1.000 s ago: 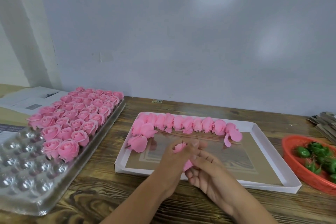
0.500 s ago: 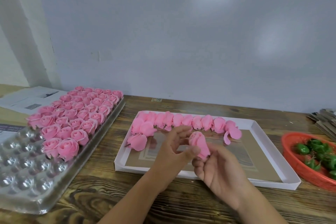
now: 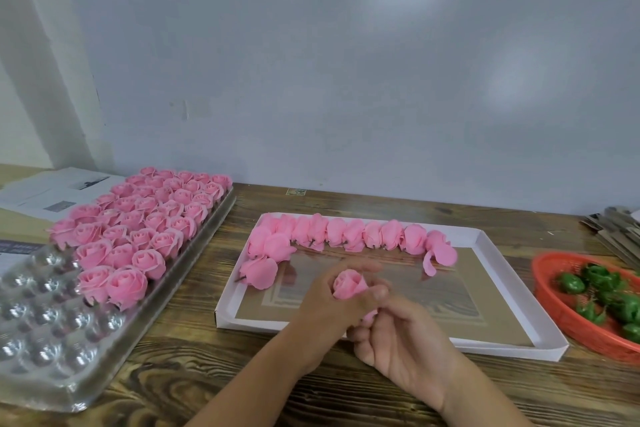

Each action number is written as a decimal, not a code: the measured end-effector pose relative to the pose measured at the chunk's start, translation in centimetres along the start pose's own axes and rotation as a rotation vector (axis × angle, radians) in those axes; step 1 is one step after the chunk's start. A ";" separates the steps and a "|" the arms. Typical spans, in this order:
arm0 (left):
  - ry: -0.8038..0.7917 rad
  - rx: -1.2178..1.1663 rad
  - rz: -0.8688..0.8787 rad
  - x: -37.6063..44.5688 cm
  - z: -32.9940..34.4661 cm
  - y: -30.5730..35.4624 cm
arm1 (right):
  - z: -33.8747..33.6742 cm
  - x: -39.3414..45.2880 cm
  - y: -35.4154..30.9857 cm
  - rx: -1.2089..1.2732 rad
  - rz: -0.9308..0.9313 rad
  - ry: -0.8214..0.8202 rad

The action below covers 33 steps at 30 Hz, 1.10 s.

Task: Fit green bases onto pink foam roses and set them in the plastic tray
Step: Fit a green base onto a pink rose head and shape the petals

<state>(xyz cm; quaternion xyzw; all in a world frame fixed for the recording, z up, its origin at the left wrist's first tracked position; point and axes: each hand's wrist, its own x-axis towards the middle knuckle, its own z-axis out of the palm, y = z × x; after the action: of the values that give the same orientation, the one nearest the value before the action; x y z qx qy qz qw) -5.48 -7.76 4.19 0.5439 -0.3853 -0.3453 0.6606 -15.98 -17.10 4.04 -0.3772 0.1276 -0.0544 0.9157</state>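
Head view: we grip one pink foam rose (image 3: 349, 284) in our left hand (image 3: 332, 308) above the white cardboard tray (image 3: 512, 345); our right hand (image 3: 405, 340) pinches its underside with curled fingers.

text: none legible | printed papers (image 3: 52, 194): too blurred to read

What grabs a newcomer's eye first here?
The block of pink foam roses filling the far part of the clear plastic tray at left, whose near cups are bare. Next, the hands at centre: the left hand grips a single pink rose, with the right hand just under it. Behind them a row of loose roses lines the far edge of a white cardboard tray, and green bases sit in a red basket at right.
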 end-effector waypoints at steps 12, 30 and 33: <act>0.113 -0.157 0.013 0.2 0.1 0.0 | 0.8 0.4 1.1 -0.226 -0.116 0.073; 0.153 -0.291 -0.056 0.8 -0.3 -1.2 | 1.7 0.6 2.4 -0.673 -0.294 0.402; 0.171 -0.281 -0.053 0.8 -0.1 -1.2 | 1.6 0.3 2.3 -0.782 -0.359 0.367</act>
<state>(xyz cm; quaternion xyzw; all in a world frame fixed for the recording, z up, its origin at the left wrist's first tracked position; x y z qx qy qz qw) -5.07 -8.64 3.14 0.4836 -0.2611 -0.3654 0.7513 -15.27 -14.43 3.47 -0.6944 0.2312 -0.2258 0.6429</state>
